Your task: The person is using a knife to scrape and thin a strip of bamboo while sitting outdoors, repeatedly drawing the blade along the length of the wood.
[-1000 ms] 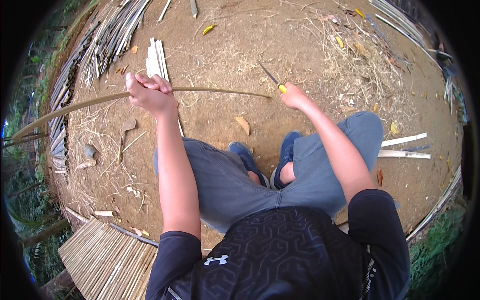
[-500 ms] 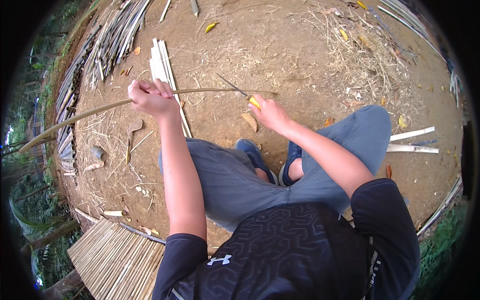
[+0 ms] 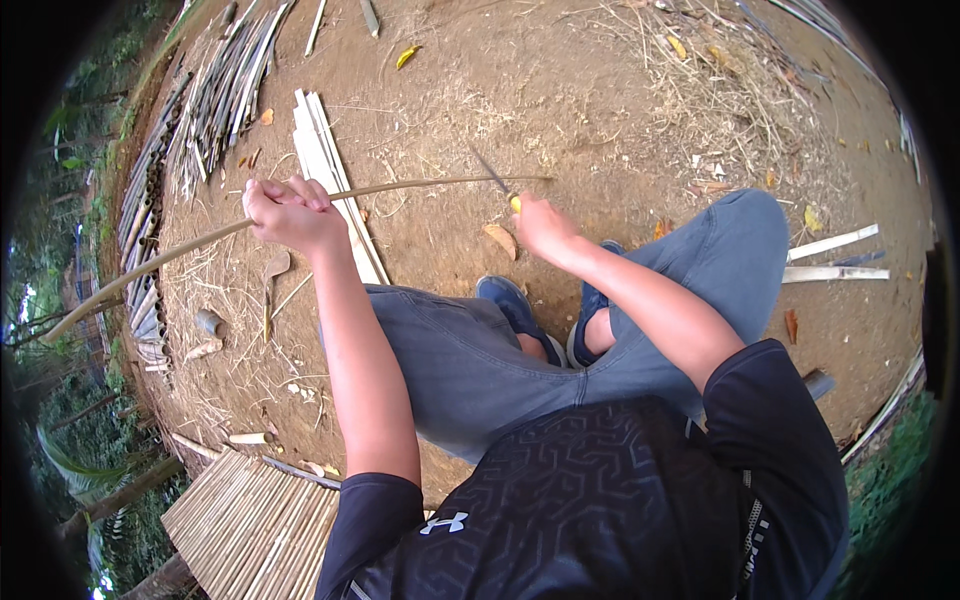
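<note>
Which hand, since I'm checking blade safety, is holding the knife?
The right hand: its fingers close around the yellow-handled knife, whereas the left hand grips the long curved strip instead.

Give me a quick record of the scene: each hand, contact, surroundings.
Left hand: closed around a long, thin, bowed strip
Right hand: gripping a yellow-handled knife
Contact: knife crosses the strip in this view; touching or not, unclear
Ahead, left: pale flat slats
Left side: spoon-shaped object
Lower left: slatted panel
</note>
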Tool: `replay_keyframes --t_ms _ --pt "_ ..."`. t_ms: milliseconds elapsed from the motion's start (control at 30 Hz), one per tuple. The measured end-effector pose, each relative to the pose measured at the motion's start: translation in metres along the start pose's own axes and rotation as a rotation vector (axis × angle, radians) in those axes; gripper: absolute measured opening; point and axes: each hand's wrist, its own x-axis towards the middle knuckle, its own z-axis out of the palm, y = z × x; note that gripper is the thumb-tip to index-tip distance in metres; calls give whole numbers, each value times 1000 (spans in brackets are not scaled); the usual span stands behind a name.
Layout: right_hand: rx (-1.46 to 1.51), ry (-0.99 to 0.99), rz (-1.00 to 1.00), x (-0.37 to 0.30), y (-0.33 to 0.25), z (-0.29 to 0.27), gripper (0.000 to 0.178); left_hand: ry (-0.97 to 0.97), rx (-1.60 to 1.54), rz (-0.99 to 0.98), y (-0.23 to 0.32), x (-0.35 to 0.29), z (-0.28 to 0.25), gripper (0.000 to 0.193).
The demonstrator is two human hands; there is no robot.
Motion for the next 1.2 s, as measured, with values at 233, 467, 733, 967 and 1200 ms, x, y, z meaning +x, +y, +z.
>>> replay_keyframes --t_ms 233,467,733,967,1200 --pt "-31 -2 -44 -4 -16 -5 19 70 35 10 -3 7 -4 32" --pt "-8 -98 78 -3 -19 -13 26 -1 21 6 -4 6 -7 31" --pt "-22 -98 73 -2 -22 -17 28 31 16 11 -5 7 -1 32" --pt "-81 -135 -131 -1 -18 -18 28 -44 7 30 -4 4 -1 33" --pt "-172 -128 -107 3 -13 -14 28 -86 9 0 -2 1 0 32"
